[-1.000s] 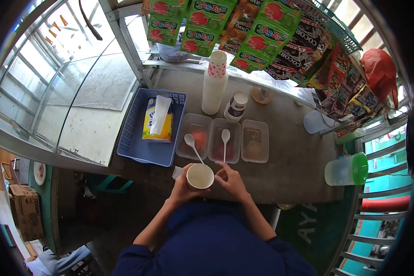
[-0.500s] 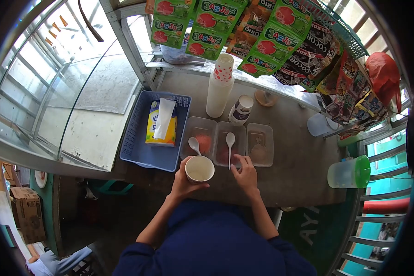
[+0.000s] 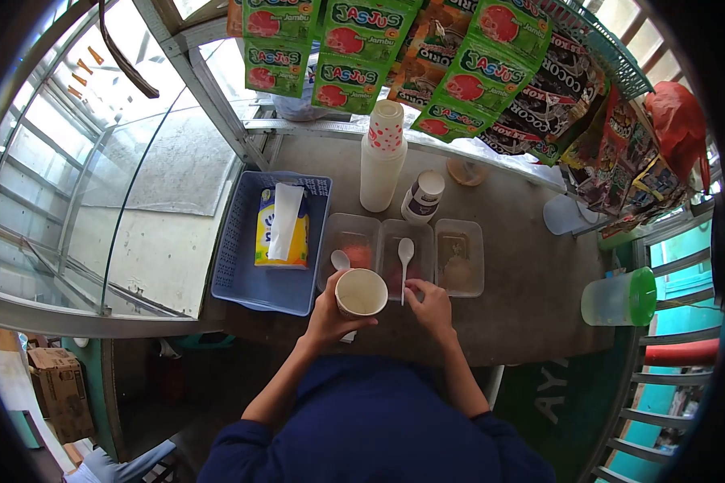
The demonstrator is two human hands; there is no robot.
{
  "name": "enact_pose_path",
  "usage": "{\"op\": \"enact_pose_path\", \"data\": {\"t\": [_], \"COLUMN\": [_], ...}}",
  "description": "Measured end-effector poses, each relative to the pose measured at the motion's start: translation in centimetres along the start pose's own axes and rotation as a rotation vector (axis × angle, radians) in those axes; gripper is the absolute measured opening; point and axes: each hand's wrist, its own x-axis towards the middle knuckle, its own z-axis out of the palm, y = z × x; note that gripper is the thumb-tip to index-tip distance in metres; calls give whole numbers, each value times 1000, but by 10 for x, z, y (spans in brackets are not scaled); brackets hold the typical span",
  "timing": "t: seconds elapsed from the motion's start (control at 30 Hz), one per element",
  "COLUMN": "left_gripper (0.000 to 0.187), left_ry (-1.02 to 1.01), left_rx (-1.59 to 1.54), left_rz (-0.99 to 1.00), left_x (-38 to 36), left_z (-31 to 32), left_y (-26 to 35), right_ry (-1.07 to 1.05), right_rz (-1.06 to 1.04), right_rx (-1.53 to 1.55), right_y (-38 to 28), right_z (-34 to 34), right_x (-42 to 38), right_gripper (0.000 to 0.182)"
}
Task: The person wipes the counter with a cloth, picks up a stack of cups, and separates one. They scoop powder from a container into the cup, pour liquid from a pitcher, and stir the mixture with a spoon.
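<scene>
White paper cup [image 3: 362, 295] is gripped by left fingers [image 3: 329, 291], beside a white plastic spoon [image 3: 406, 251]; right fingers [image 3: 418, 286] meet it, pinch unclear.

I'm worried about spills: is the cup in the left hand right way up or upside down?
Right way up: the left hand holds the cup with its open mouth facing upward, pale inside showing.

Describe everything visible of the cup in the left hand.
The cup is round, open-topped and pale cream inside; it looks like paper. Its mouth faces up toward the camera, and no contents can be made out. The left hand grips it around the side, thumb along the near side. In view, it overlaps the counter and hides the left spoon's handle; whether cup and spoon touch is unclear.
</scene>
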Motion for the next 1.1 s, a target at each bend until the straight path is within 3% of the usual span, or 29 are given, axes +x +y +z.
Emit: {"op": "enact_pose_path", "data": {"t": [0.33,0.53,0.6,0.7,0.73,0.8,0.9,1.1], "left_gripper": [91,91,91,91,90,90,90,89], "left_ry": [31,52,55,62,66,70,54,44], "left_rx": [-31,-27,-25,-14,-42,-75,-65,51], "left_rz": [-6,1,2,26,15,5,-18,-44], "left_x": [-3,-5,-5,-5,-5,-6,-7,-6], "left_z": [-2,-2,-1,0,1,3,2,0], "left_y": [-6,-9,-8,-7,-8,-8,-8,-4], "right_ry": [-32,136,326,405,405,396,359,378], "right_rz": [-145,-72,-126,-101,-100,57,18,46], "right_rx": [-138,179,276,349,345,814,877,654], "right_y": [1,-12,-11,-2,0,3,13,19], "right_z": [2,-14,-17,-23,-23,-24,-26,-33], "right_x": [-2,-3,-5,-6,-6,-5,-5,-13], "right_gripper": [20,13,11,10,10,8,13,26]}}
